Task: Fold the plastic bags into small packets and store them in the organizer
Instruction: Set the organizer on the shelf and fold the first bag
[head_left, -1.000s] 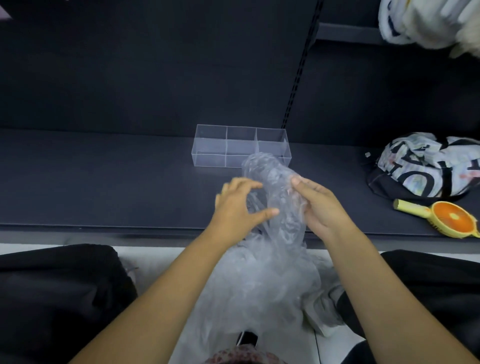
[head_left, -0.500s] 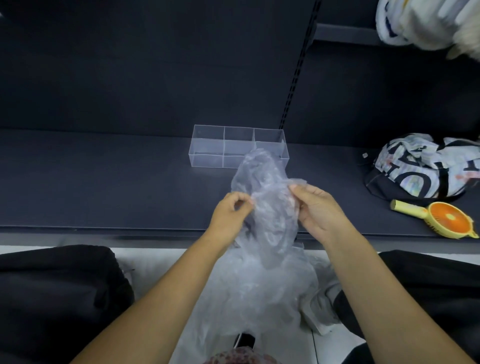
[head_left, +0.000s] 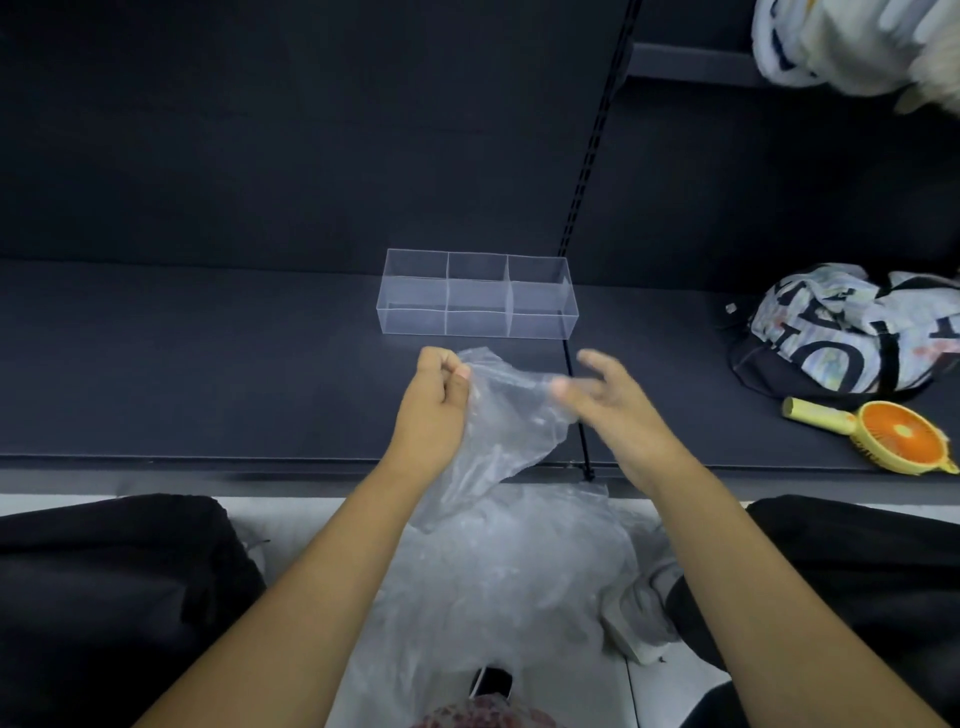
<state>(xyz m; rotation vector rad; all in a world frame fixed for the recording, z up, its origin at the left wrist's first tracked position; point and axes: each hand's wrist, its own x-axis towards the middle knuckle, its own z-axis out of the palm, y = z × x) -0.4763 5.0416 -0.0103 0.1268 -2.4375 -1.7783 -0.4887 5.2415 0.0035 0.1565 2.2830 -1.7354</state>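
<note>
- One clear organizer (head_left: 475, 296) on the dark shelf (head_left: 208, 364), with three compartments across.
- Just in front of the organizer, one clear plastic bag (head_left: 498, 431) held up over the shelf's front edge, crumpled and hanging down.
- Left grip (head_left: 436, 395), in front of the organizer's left compartment: thumb and curled fingers pinching the bag's upper left corner.
- Right grip (head_left: 613, 410), in front of the organizer's right end: fingers spread and blurred, thumb tip at the bag's upper right edge; contact impossible to tell.
- Nearer than the organizer and below the shelf edge, between two dark-clad legs: one heap of clear plastic (head_left: 509, 571) on the floor, number of bags in it not countable.
- Well to the right of the organizer, on the same shelf: one printed cloth bundle (head_left: 852, 332) and, just nearer, one yellow handheld fan (head_left: 893, 431) with an orange face.
</note>
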